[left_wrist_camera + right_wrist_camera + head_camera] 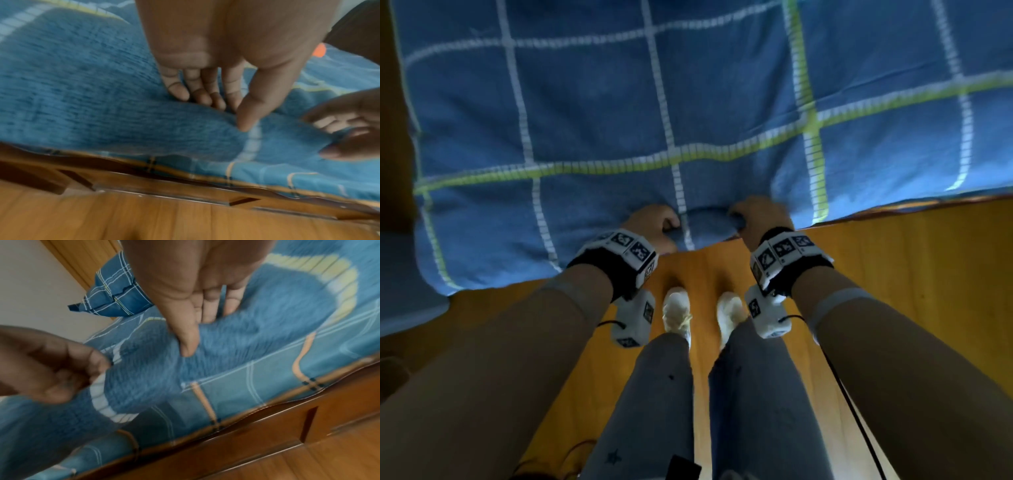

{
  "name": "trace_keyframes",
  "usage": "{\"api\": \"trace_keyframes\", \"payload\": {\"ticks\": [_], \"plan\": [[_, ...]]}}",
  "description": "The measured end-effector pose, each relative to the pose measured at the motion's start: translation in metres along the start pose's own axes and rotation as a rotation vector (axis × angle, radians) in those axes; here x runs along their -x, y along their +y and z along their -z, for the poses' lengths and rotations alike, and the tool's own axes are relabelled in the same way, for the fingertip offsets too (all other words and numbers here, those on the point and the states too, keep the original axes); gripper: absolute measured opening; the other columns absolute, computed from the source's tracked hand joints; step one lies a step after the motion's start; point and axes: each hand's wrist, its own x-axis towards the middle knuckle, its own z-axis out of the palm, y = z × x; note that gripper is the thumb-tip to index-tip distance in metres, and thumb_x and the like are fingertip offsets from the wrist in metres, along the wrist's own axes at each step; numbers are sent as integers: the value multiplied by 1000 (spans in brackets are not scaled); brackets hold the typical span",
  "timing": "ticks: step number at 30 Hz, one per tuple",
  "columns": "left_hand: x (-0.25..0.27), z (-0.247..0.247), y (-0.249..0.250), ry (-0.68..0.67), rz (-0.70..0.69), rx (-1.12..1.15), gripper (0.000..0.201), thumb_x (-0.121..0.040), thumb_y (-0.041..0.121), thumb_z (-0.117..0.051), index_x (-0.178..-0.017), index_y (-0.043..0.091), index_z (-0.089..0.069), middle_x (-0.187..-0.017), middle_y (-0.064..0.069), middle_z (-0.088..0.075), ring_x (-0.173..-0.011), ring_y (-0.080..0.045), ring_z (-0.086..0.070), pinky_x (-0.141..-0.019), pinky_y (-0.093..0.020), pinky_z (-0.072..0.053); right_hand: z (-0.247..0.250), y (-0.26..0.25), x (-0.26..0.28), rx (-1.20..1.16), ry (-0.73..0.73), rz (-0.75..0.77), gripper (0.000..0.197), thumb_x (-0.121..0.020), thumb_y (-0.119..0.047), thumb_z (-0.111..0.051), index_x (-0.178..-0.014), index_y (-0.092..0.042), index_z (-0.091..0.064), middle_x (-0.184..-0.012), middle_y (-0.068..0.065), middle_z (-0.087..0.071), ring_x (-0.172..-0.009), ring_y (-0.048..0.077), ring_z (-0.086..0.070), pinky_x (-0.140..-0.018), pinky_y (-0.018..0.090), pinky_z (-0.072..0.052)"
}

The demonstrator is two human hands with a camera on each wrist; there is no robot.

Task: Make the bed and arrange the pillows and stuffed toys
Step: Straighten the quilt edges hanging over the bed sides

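Note:
A blue towelling blanket [599,113] with white and green grid lines is spread over the bed. Both my hands hold its near edge, close together. My left hand [657,222] pinches the edge, thumb on top and fingers behind the fold [226,113]. My right hand [756,216] pinches the same edge a little to the right, with its thumb pressed into the cloth [197,335]. Under the blanket lies a blue checked sheet [236,386]. A blue plaid pillow [115,293] leans at the head of the bed by the wall. I see no stuffed toys.
The wooden bed frame [267,434] runs along the mattress edge, with drawer fronts below. I stand on a wooden floor [893,257] in white shoes [676,308], close to the bed. A small orange thing [319,50] shows on the bed past my left hand.

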Motion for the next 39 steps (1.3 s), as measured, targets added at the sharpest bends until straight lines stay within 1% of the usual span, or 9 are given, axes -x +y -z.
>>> {"api": "trace_keyframes", "payload": {"ticks": [3,10,13,18,23,29,32,36,39], "plan": [[0,-12,33,31,-120,152,39,-72,-2,-68,-109,11,-59,-99,2,-49,-90,-13,-51,-67,-19,-42,5,36,8,25,56,-16,41,-90,-16,-52,-130,-26,-50,-135,4,-46,-129,26,-39,-103,39,-33],[-45,-67,152,162,-301,84,55,-68,4,-72,-120,13,-58,-126,-6,-54,-115,-19,-49,-97,-24,-38,21,161,17,-30,224,-112,72,-77,-8,-67,-137,-34,-37,-149,2,-23,-139,25,-21,-113,40,-19],[-60,-103,201,228,-225,4,63,-64,11,-75,-123,21,-55,-131,-3,-50,-122,-24,-45,-102,-41,-40,32,218,25,8,202,-64,73,-82,-8,-61,-142,-36,-30,-155,2,-14,-143,24,-13,-116,40,-11],[-77,-139,249,374,25,-128,78,-63,13,-72,-132,32,-41,-140,1,-35,-128,-28,-35,-99,-43,-40,51,275,31,76,223,83,77,-83,-5,-56,-145,-35,-24,-157,1,-9,-146,22,-5,-118,41,1],[-81,-144,253,440,89,-242,72,-70,6,-68,-133,26,-40,-139,-6,-35,-127,-32,-35,-95,-47,-40,60,289,15,122,265,131,77,-87,-9,-52,-147,-39,-14,-159,8,4,-147,29,8,-117,45,7],[-82,-123,249,543,145,69,24,-84,19,-55,-105,18,-66,-102,-7,-68,-96,-26,-63,-74,-29,-47,73,291,7,59,317,-75,52,-87,-9,-48,-136,-23,-38,-147,11,-30,-136,32,-25,-110,47,-20],[-70,-107,262,564,148,169,21,-84,18,-53,-96,14,-69,-79,-4,-61,-77,-21,-57,-65,-24,-37,99,289,4,103,234,-61,41,-89,-5,-49,-128,-16,-44,-134,11,-48,-126,32,-42,-103,44,-34],[-55,-93,268,626,117,352,17,-75,12,-48,-59,17,-52,-56,2,-45,-56,-14,-43,-48,-19,-30,118,286,18,-19,315,-86,31,-89,0,-49,-116,-14,-54,-119,12,-59,-112,34,-55,-86,41,-47],[-54,-109,266,518,197,328,26,-79,7,-43,-86,11,-68,-82,-8,-56,-80,-25,-54,-64,-24,-37,95,284,38,-83,275,-117,29,-89,-1,-50,-115,-13,-56,-118,12,-60,-111,33,-55,-83,39,-47]]}}
